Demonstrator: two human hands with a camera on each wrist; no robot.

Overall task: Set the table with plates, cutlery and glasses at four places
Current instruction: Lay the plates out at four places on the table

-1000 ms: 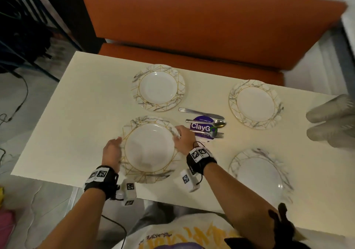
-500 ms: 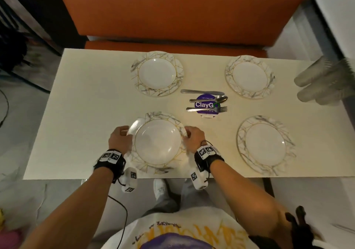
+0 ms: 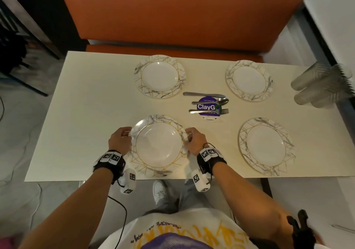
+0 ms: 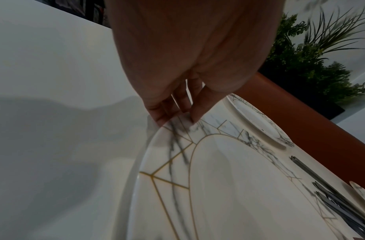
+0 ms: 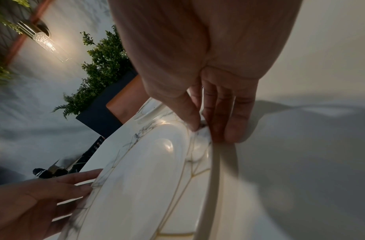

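Near-left plate (image 3: 159,145) unmoved since before beside the cutlery (image 3: 206,102), my left hand (image 3: 120,140) and right hand (image 3: 196,140) still pinching its rim

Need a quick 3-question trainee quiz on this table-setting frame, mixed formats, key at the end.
1. True or false: the near-left plate is held at its rim by both the left hand and the right hand.
2. How many plates are on the table?
A. three
B. four
C. five
3. Fill in: the knife, spoon and fork lie together near the ____ of the table, the spoon and fork across a purple sticker.

Key: 1 true; 2 B; 3 middle. Note: the glasses stand at the table's right end, none yet at a place.
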